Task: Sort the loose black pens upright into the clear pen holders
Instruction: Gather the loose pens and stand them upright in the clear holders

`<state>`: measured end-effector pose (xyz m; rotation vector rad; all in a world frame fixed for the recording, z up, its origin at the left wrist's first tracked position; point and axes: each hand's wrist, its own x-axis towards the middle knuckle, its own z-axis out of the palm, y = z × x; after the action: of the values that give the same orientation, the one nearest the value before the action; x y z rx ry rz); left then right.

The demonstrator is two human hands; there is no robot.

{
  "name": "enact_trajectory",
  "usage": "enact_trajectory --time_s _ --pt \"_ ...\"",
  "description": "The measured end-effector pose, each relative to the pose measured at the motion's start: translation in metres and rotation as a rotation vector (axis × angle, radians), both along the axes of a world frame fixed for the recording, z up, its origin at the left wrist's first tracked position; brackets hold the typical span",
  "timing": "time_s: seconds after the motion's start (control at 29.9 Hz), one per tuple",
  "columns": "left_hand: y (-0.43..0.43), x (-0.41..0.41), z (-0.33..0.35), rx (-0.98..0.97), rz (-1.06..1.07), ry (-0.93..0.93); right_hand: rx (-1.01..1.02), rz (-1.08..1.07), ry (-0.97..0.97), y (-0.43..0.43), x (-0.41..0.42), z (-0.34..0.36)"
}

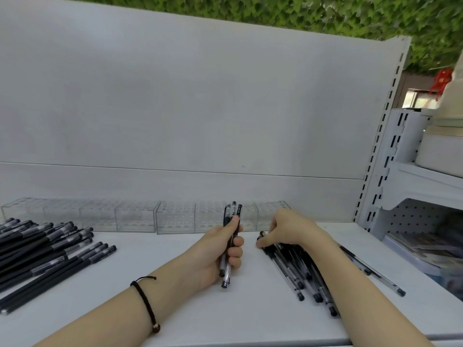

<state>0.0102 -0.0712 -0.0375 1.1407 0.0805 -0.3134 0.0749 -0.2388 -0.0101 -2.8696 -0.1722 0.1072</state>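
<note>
This looks like a shop, a stationery aisle by the look of it. There's a white metal display shelf with a plain back panel, a slotted upright at its right edge and pegboard on the next bay. Black pens lie in bulk by the dozen, a row of clear pen holders lines the back, and a leafy green wall runs above.
</note>
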Motion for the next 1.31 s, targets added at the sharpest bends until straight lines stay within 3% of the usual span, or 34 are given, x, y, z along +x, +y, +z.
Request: enact_trajectory --time_s 0.13,0.44,0.67,0.84,1.14,1.31 --pt "0.000 0.000 0.000 -0.007 -0.002 -0.015 0.123 0.082 0.093 0.007 -0.002 0.001" --pt "0.001 0.002 -0.002 -0.045 0.034 -0.022 0.268 0.123 0.108 0.009 -0.009 0.006" --pt "0.000 -0.001 0.000 -0.056 0.004 -0.013 0.953 0.059 0.207 0.000 -0.010 0.021" --pt "0.000 -0.005 0.004 -0.014 -0.135 -0.037 1.251 0.160 0.257 0.009 -0.013 0.024" --pt "-0.005 -0.003 -0.001 -0.019 -0.112 -0.093 1.133 0.127 0.125 0.021 -0.013 0.015" --pt "-0.004 -0.003 -0.002 0.006 -0.108 -0.104 0.774 0.162 -0.090 0.007 -0.019 0.027"
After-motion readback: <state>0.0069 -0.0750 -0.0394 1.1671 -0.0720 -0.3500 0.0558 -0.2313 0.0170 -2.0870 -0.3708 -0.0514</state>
